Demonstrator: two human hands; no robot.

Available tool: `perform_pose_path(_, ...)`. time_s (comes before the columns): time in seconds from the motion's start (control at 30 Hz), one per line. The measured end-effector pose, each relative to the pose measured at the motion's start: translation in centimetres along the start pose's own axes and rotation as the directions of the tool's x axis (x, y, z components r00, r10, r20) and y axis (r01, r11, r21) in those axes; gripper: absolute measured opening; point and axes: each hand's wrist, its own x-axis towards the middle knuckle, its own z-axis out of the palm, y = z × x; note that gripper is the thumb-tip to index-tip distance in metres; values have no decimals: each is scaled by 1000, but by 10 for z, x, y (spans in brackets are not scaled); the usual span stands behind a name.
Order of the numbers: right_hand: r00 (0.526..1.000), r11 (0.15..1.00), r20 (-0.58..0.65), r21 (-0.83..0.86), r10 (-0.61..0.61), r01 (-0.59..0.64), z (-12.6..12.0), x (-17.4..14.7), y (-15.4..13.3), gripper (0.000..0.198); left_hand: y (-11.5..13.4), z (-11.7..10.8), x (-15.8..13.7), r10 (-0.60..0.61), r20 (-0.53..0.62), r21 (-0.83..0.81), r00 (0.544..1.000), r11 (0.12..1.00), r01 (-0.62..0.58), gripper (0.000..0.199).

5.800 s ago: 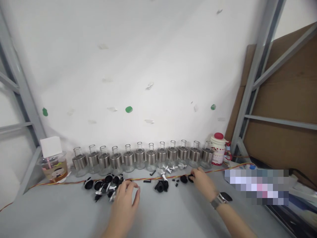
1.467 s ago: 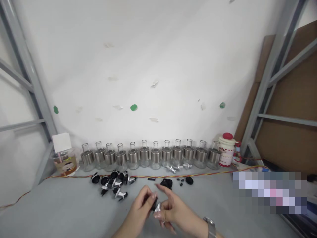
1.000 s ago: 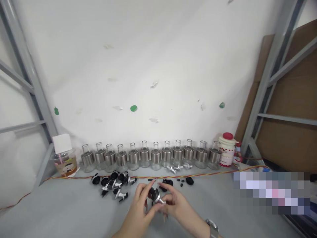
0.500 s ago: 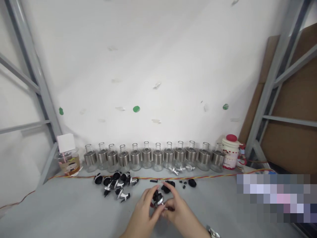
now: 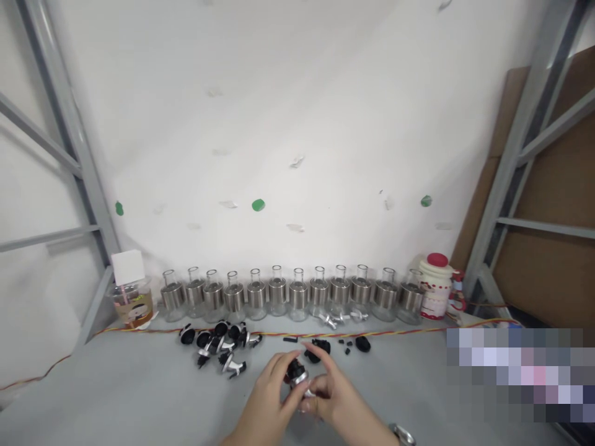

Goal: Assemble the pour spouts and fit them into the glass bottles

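A black and silver pour spout (image 5: 297, 371) is held between my two hands, low in the middle of the view, its black ribbed end up. My left hand (image 5: 274, 393) is closed around its left side, thumb on the silver collar. The closed fingers of my right hand (image 5: 332, 393) pinch the lower silver part, which they mostly hide. Just beyond my fingertips lie black caps (image 5: 320, 348). To the left is a pile of similar pour spouts (image 5: 220, 341). A few silver spout pieces (image 5: 341, 318) lie by the bottles.
A row of glass bottles (image 5: 235, 300) with metal sleeves lines the wall. A twisted red-yellow cord (image 5: 395, 333) crosses the grey table (image 5: 153, 390). A drink cup (image 5: 132, 306) stands left, a white jar with red lid (image 5: 436, 291) right. Small black pieces (image 5: 348, 347) lie right of centre.
The pour spout has tilted slightly in my hands, and my right fingers have shifted a little around its lower part. The whole view has moved slightly.
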Motion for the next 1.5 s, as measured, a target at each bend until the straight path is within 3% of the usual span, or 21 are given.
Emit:
perform_pose_path(0.27,999,1000,35,-6,-25,25,1,-1,-2,92,1,-3,1,-21,68,25,997,999,20,29)
perform_pose_path(0.77,996,998,71,-21,-51,52,2,-5,-5,90,-6,-1,0,-6,76,20,997,1000,5,27)
perform_pose_path(0.87,998,998,39,35,-51,50,2,-1,-2,89,-10,3,0,-11,42,-32,999,999,13,32)
perform_pose_path(1.03,999,997,34,72,-39,37,-2,6,4,91,-14,9,2,-41,-54,-127,998,991,33,59)
perform_pose_path(1.2,995,986,92,156,37,-52,-2,3,-3,91,-8,4,3,22,-2,-86,1000,996,-23,38)
perform_pose_path(1.37,994,948,87,307,63,-87,-1,-5,-18,66,-9,7,5,-59,9,-154,998,986,60,41)
perform_pose_path(1.5,990,928,112,353,83,-118,-1,-5,-16,63,-8,9,4,-86,-1,-132,996,988,85,36)
